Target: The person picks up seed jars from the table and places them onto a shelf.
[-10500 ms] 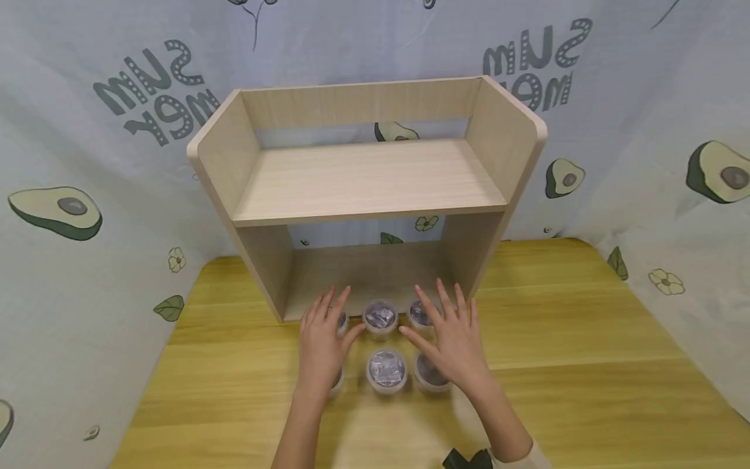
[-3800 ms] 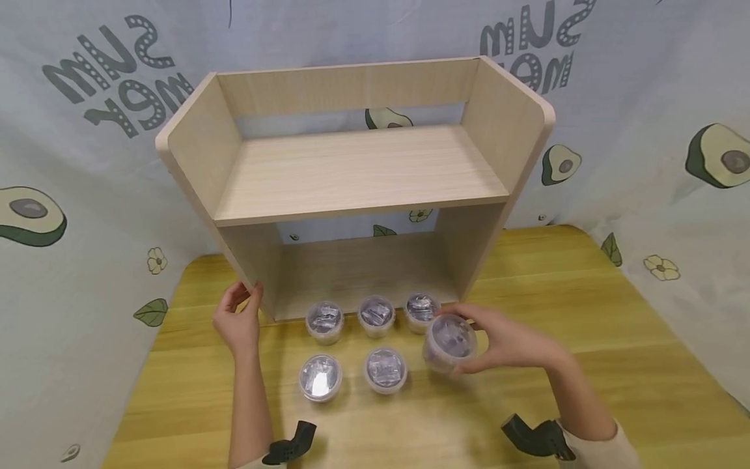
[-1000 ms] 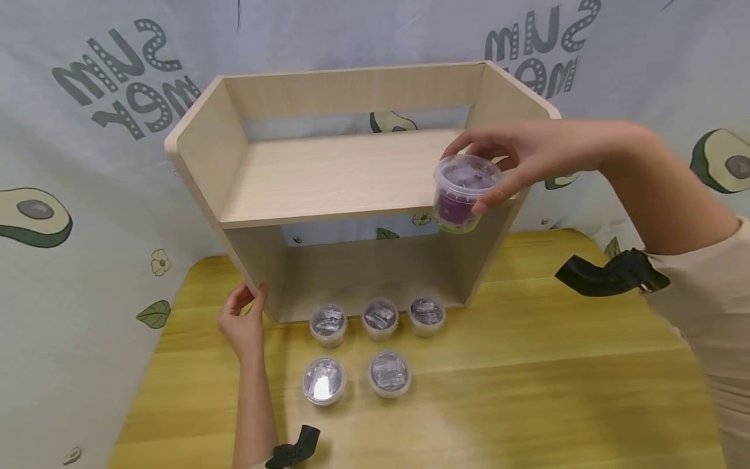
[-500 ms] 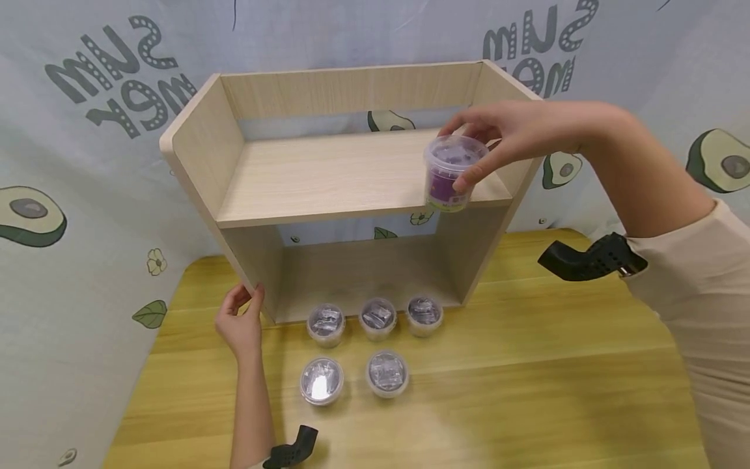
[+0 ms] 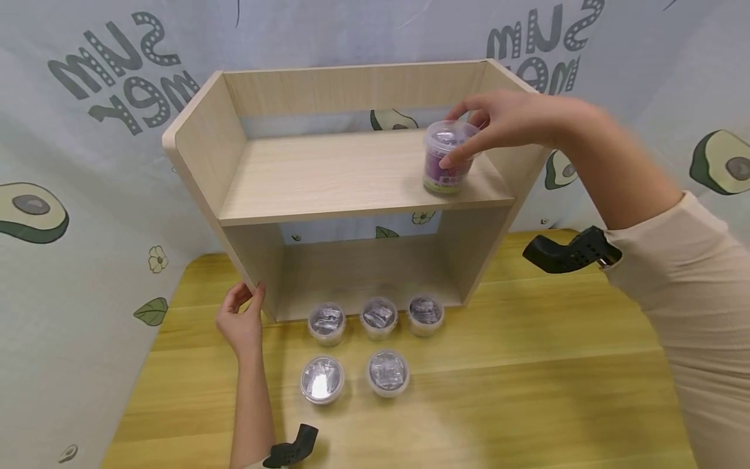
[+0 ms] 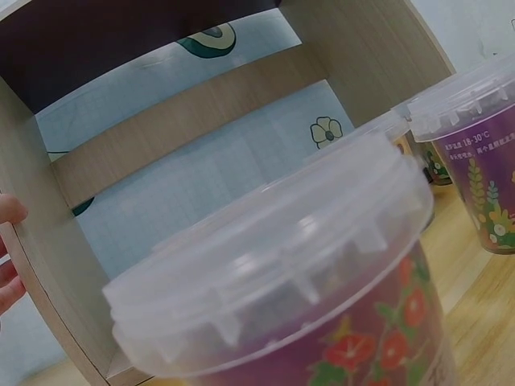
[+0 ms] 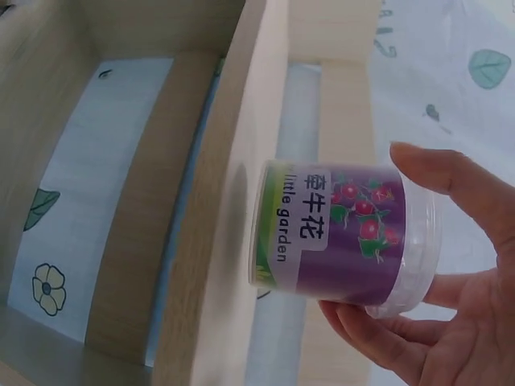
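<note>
My right hand (image 5: pixel 510 120) grips a clear-lidded plastic tub (image 5: pixel 443 184) with a purple and green label between thumb and fingers. The tub is upright, its base close over the right part of the upper board of a pale wooden shelf (image 5: pixel 316 172). In the right wrist view, red flowers and the words "little garden" show on the tub's label (image 7: pixel 354 233). At the shelf's lower left, my left hand (image 5: pixel 243 326) pinches the front edge of the side panel (image 6: pixel 56 322). Several similar tubs stand on the table, including a front-left tub (image 5: pixel 322 379) and a front-right tub (image 5: pixel 388 373).
A back row holds a left tub (image 5: pixel 327 322), a middle tub (image 5: pixel 379 317) and a right tub (image 5: pixel 426 314) along the shelf's lower front edge. The yellow wooden table (image 5: pixel 556 365) extends to the right. Patterned cloth (image 5: pixel 340 32) hangs behind.
My right hand has lifted the tub from the front row's right end, raised it before the shelf, and moved it back over the upper board. My left hand went from the tubs to the side panel.
</note>
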